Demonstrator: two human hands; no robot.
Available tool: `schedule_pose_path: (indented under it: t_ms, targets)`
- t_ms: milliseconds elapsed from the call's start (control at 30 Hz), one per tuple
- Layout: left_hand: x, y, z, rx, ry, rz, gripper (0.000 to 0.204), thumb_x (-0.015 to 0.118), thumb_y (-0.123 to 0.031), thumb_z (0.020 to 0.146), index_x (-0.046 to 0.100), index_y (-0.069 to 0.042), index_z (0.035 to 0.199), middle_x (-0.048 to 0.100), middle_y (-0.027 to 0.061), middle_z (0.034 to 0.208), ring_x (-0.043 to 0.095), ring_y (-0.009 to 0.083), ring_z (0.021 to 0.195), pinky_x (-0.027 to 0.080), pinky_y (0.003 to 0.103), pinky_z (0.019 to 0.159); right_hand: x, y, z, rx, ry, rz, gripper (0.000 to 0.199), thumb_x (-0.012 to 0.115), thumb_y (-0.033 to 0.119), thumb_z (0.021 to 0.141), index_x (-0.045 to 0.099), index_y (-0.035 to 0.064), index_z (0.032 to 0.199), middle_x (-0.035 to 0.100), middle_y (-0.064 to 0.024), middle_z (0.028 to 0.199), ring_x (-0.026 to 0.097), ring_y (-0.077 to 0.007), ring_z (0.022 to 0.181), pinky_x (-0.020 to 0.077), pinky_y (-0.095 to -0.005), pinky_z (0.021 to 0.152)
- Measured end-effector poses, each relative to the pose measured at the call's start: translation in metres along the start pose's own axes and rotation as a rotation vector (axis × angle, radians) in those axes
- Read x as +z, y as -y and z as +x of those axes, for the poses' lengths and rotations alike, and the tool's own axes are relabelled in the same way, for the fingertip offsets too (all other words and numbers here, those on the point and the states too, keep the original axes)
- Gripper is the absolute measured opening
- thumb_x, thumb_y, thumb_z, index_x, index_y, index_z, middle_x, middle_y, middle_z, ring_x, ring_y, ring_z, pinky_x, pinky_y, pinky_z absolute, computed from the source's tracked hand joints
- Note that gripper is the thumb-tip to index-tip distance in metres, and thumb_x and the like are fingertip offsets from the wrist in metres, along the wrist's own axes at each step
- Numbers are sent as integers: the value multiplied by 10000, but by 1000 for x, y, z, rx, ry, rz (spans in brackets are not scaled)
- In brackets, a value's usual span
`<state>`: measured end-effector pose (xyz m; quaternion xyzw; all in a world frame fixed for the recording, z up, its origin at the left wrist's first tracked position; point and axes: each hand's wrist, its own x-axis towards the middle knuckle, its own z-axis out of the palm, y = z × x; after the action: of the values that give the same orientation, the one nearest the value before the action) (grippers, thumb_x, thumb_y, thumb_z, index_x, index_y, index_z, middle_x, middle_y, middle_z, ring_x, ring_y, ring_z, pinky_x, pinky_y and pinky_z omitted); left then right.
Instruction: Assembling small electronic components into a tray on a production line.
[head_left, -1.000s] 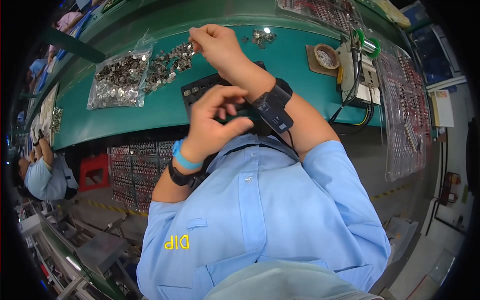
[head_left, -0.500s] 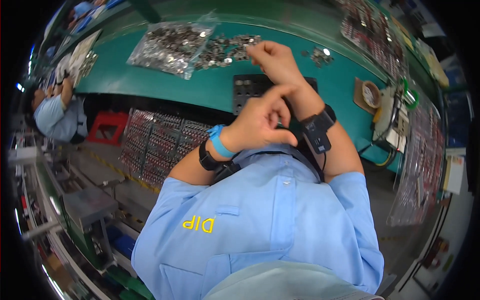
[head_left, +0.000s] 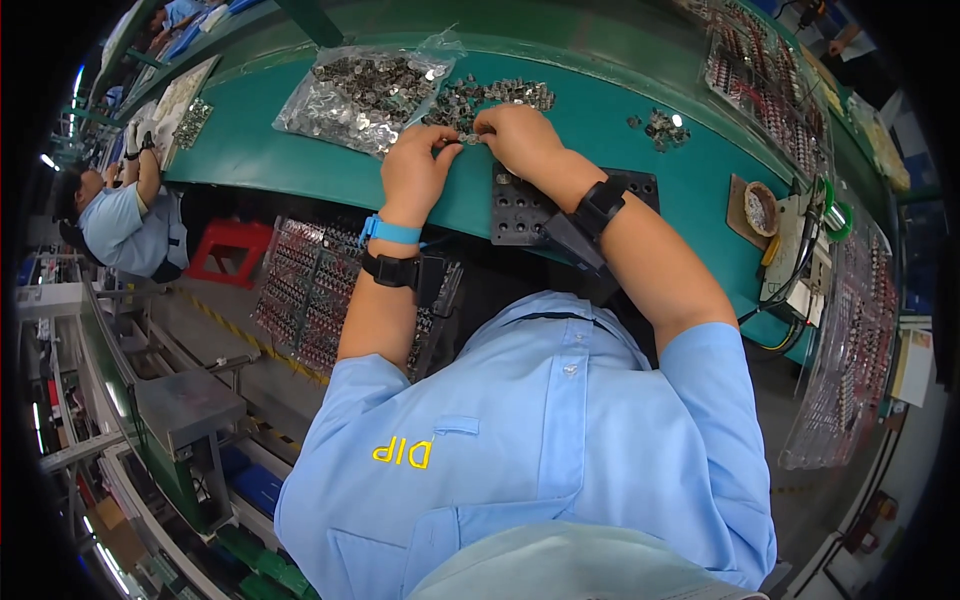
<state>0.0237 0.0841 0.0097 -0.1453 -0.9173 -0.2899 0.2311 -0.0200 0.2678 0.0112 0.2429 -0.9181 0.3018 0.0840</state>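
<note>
Both my hands are at the near edge of a loose pile of small metal parts (head_left: 515, 94) on the green bench. My left hand (head_left: 414, 172) has thumb and forefinger drawn together beside a few of the shiny pieces. From the right, my right hand (head_left: 524, 142) reaches in with its fingers bent and closed at the same spot. Whatever lies between the fingertips of either hand is too small to make out. Under my right forearm sits a black tray with round holes (head_left: 516, 216), partly hidden by the arm.
A clear plastic bag of metal parts (head_left: 360, 98) lies left of the pile. A small cluster of parts (head_left: 664, 130) is farther right, near a round container (head_left: 759, 208) and a bench device (head_left: 795, 255). Filled trays (head_left: 310, 290) stand below the bench; a co-worker (head_left: 125, 225) sits far left.
My hands have moved from crossing each other over the black tray to the near side of the parts pile. The left hand went forward and left, and its fingers closed together.
</note>
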Motion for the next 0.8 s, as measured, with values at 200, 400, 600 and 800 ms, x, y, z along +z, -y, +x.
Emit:
schedule_pose_path:
  t_ms: [200,400,600,800]
  targets:
    - [-2,-1,-7,-264,48,-263,107,739,-88,864,720,-38,957,691,39,861,612,86,707,503,255,628,-34,-8,-18,81,88,118,134,701,129,823,723,76,944,720,-124,906,684,-315,867,532,-423,750]
    - [10,-13,-14,-412,77,-790,111,706,-65,894,720,-31,998,699,26,878,601,62,736,505,232,659,-52,-27,-31,192,55,140,137,723,107,829,740,74,961,733,-112,922,703,-270,871,540,-383,753]
    - [16,-39,-13,-278,130,-603,126,687,-63,897,729,-39,1013,717,67,858,653,106,727,527,262,655,-58,-32,-37,184,55,79,154,716,119,832,742,62,973,732,-121,919,701,-286,885,543,-397,761]
    - [15,-39,10,-180,164,-389,150,675,-66,916,730,-38,1052,725,32,885,639,81,773,527,256,691,-50,-26,-34,107,53,-60,161,704,134,835,739,60,974,724,-132,923,691,-312,878,540,-417,756]
